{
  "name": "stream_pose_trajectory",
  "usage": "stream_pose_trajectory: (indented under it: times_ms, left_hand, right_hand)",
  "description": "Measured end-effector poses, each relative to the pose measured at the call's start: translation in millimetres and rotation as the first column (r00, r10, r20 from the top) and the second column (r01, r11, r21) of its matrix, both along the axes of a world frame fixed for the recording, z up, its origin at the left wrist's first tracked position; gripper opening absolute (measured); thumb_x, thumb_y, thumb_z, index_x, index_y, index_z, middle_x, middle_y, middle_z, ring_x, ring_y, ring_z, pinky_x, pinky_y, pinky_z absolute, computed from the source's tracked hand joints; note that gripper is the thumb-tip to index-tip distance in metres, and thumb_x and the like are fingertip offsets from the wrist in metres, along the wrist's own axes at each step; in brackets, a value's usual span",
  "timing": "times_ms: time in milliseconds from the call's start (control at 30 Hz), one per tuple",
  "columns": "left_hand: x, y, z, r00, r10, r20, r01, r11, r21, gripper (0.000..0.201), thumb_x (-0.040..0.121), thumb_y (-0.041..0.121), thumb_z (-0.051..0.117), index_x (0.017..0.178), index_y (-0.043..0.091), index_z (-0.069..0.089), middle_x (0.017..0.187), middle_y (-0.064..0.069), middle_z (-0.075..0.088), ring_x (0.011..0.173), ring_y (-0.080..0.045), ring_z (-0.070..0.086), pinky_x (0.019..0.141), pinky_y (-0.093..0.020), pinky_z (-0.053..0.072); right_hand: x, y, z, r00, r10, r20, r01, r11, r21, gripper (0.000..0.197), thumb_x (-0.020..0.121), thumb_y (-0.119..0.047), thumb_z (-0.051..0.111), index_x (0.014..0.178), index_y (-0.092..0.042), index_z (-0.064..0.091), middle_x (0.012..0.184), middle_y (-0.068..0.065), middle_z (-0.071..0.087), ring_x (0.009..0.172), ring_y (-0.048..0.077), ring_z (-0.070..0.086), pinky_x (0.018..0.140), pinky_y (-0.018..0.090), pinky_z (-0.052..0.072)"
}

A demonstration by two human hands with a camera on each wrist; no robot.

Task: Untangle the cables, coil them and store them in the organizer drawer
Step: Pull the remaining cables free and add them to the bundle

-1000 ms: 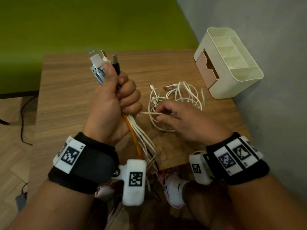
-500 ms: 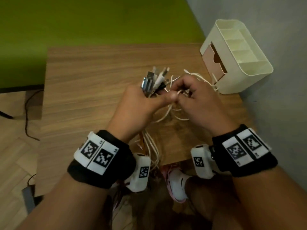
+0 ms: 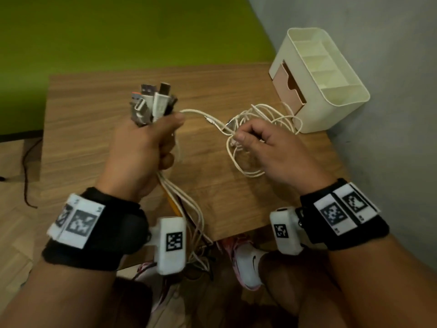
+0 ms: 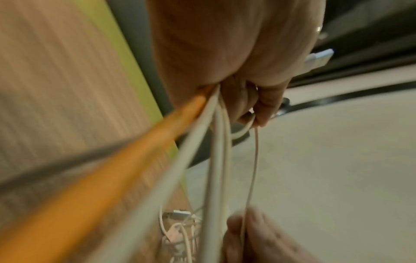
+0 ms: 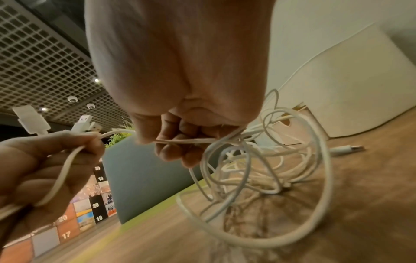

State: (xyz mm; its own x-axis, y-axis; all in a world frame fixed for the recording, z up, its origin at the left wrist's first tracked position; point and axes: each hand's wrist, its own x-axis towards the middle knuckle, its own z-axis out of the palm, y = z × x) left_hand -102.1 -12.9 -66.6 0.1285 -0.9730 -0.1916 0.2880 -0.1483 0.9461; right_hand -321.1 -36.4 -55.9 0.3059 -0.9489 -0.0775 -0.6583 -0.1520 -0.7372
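My left hand [image 3: 151, 140] grips a bundle of cable ends above the wooden table [image 3: 99, 129], with several USB plugs [image 3: 153, 102] sticking up from the fist. White cables and one orange cable [image 4: 126, 153] hang from under that fist past the table's near edge. A thin white cable [image 3: 203, 116] runs from my left thumb to my right hand [image 3: 255, 143], which pinches it. Under and behind my right hand lies a tangle of white cables [image 3: 262, 119] [image 5: 265, 160] on the table. The cream organizer [image 3: 331, 88] stands at the back right, its tan drawer [image 3: 287, 85] closed.
A grey wall runs along the table's right side, right behind the organizer. A green surface [image 3: 118, 31] lies beyond the table's far edge. A loose connector [image 5: 346, 149] lies on the table near the organizer. My knees and a white shoe [image 3: 248, 263] are below the near edge.
My hands were together over the table; they have moved apart, the left back to the left with the bundle, the right to the right, stretching a white cable between them.
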Motion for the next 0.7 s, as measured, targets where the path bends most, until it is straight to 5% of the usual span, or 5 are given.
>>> stream_pose_trajectory:
  times_ms: [133,267,400,567,700]
  left_hand:
    - [1.8,-0.9,-10.2,0.928,0.010,0.372,-0.036,0.997,0.063,0.007,0.089,0.019,0.069,0.084,0.022,0.065,0.047,0.015,0.046,0.042,0.002,0.039,0.047,-0.021,0.032]
    - [1.3,-4.5,-14.6,0.877,0.245,0.413,-0.197,0.968,-0.156,0.012,0.088,0.033,0.068,0.089,0.022,0.072,0.051,0.020,0.054,0.048,0.007,0.043,0.054,-0.026,0.034]
    - [-17.8,-0.6,-11.0,0.927,0.103,0.360,-0.018,0.973,-0.231,0.030,0.093,0.032,0.064,0.110,0.008,0.070,0.055,0.024,0.054,0.051,0.011,0.045,0.056,-0.016,0.035]
    - [-41.5,3.5,-7.8,0.934,-0.108,0.341,0.172,0.971,-0.164,0.023,0.095,0.002,0.055,0.114,-0.006,0.064,0.050,0.023,0.056,0.045,0.013,0.048,0.048,0.000,0.033]
    - [-39.6,3.8,-0.8,0.912,-0.156,0.378,0.230,0.960,-0.159,0.019,0.095,0.002,0.055,0.080,0.009,0.064,0.045,0.022,0.054,0.042,0.011,0.047,0.045,-0.004,0.033]
  right_hand:
    - [-3.0,-2.8,5.5,0.996,-0.057,0.076,0.064,0.993,-0.099,0.016,0.096,-0.029,0.061,0.084,-0.039,0.063,0.081,-0.017,0.064,0.075,-0.008,0.056,0.065,0.007,0.040]
    - [-2.3,-6.9,-6.2,0.970,0.029,-0.240,-0.053,0.994,-0.092,0.013,0.096,-0.035,0.059,0.094,-0.029,0.069,0.092,-0.014,0.061,0.089,0.007,0.057,0.093,0.039,0.043]
    - [7.6,-4.3,-10.5,0.974,0.093,-0.207,-0.139,0.965,-0.222,0.019,0.093,-0.034,0.058,0.094,-0.021,0.072,0.088,-0.016,0.053,0.089,0.012,0.057,0.089,0.057,0.043]
    - [17.7,-1.5,-8.4,0.989,0.137,-0.047,-0.144,0.910,-0.389,0.019,0.092,-0.030,0.058,0.091,-0.017,0.070,0.079,-0.019,0.047,0.074,0.001,0.049,0.073,0.045,0.044]
    - [15.3,-0.5,-8.8,0.990,0.138,0.005,-0.123,0.893,-0.432,0.018,0.094,-0.026,0.060,0.094,-0.014,0.073,0.080,-0.017,0.050,0.074,-0.003,0.049,0.071,0.034,0.037]
